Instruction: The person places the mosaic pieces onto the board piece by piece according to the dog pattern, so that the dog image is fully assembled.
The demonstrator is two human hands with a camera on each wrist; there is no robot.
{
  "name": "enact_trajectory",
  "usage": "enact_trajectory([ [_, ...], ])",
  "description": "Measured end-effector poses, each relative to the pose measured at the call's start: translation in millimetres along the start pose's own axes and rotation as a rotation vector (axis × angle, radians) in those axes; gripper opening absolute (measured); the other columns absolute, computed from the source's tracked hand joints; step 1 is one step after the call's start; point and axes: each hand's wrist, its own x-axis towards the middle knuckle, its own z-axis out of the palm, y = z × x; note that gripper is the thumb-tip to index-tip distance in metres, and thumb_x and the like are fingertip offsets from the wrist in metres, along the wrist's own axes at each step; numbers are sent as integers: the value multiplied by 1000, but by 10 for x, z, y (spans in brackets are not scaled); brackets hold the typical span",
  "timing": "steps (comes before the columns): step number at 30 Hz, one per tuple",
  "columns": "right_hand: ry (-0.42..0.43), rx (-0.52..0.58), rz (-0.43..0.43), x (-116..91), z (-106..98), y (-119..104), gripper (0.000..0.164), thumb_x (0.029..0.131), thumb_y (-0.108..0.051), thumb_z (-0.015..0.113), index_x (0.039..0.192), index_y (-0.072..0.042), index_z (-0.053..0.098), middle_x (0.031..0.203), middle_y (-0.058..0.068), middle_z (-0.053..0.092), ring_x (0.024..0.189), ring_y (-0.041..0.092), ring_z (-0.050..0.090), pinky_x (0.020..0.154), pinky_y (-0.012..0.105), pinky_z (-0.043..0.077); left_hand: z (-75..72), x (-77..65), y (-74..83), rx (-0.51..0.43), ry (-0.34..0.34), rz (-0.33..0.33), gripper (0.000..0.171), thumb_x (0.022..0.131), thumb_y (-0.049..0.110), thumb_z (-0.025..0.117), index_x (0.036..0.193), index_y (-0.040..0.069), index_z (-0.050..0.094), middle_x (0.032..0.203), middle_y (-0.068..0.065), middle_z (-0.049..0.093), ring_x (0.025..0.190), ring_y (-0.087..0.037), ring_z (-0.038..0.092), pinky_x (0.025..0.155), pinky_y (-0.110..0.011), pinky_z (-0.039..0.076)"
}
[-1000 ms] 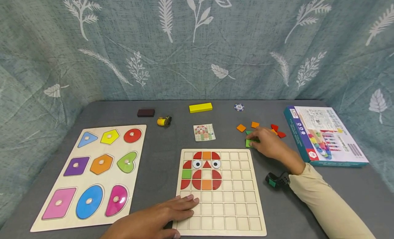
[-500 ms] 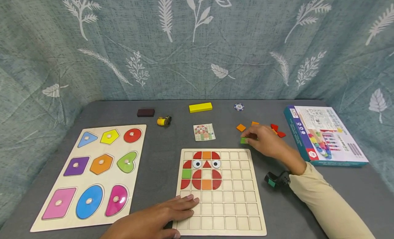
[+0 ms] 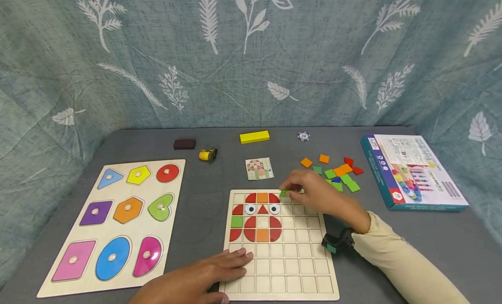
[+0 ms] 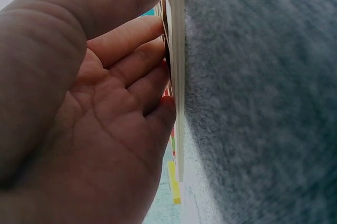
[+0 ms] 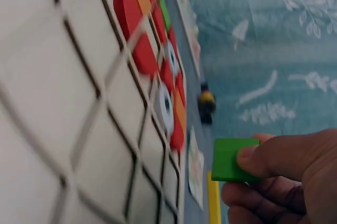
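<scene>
Thumb and fingers of my right hand (image 3: 323,197) pinch a green square tile (image 5: 226,156) above the top edge of the wooden grid board (image 3: 299,251). My left hand (image 3: 205,273) rests with extended fingers on the board's lower left side; the left wrist view shows its fingertips at the board edge (image 4: 178,76). Red curved pieces, orange squares (image 3: 263,235), a green square (image 3: 237,221), a red triangle (image 3: 262,209) and two eye discs (image 3: 250,209) form a figure in the upper left cells. Behind the board lies a small pattern card (image 3: 259,169).
Loose green, orange, red and blue tiles (image 3: 343,170) lie right of the card. A boxed toy (image 3: 415,171) stands farther right, a knobbed shape puzzle (image 3: 147,186) left. A yellow block (image 3: 254,137), dark block (image 3: 184,144), small yellow-black figure (image 3: 208,154) and chip (image 3: 303,136) line the back.
My right hand has picked up a green tile from the loose pile and carried it left to the board's top edge. The left hand stays in place.
</scene>
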Motion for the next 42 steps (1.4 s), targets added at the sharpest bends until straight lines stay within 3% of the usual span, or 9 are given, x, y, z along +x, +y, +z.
enact_trajectory([
  [4, -49, 40, -40, 29, 110, -89, 17, 88, 1, 67, 102, -5, 74, 93, -1, 65, 75, 9, 55, 64, 26, 50, 3, -4, -3, -13, 0, -5, 57, 94, 28, 66, 146, 18, 46, 155, 8, 32, 142, -24, 28, 103, -42, 40],
  [14, -209, 171, -44, 8, 292, -292, 18, 88, 1, 65, 101, -7, 75, 92, -7, 63, 76, 5, 55, 68, 24, 51, 7, -8, 8, -29, 7, -11, 57, 93, 29, 66, 146, 19, 46, 154, 9, 33, 142, -23, 29, 102, -41, 42],
  [21, -269, 230, -43, -43, 389, -411, 17, 87, 2, 67, 99, -8, 75, 87, -7, 63, 76, 2, 57, 68, 22, 52, 10, -32, -3, -8, 22, 7, 57, 93, 26, 67, 146, 18, 46, 155, 9, 32, 142, -24, 29, 104, -41, 40],
  [33, -350, 115, -64, -64, 520, -531, 14, 84, 1, 72, 93, -9, 74, 78, -14, 56, 71, -2, 50, 64, 17, 46, 9, -21, 18, 19, 22, 5, 57, 93, 22, 67, 146, 17, 46, 155, 8, 32, 142, -24, 29, 105, -43, 38],
  [42, -306, -7, -33, -65, 559, -589, 9, 83, -2, 72, 89, -9, 73, 73, -13, 56, 66, 0, 50, 62, 17, 44, 19, -27, 19, 20, 30, -3, 58, 93, 22, 68, 146, 19, 46, 155, 9, 32, 142, -25, 29, 106, -43, 37],
])
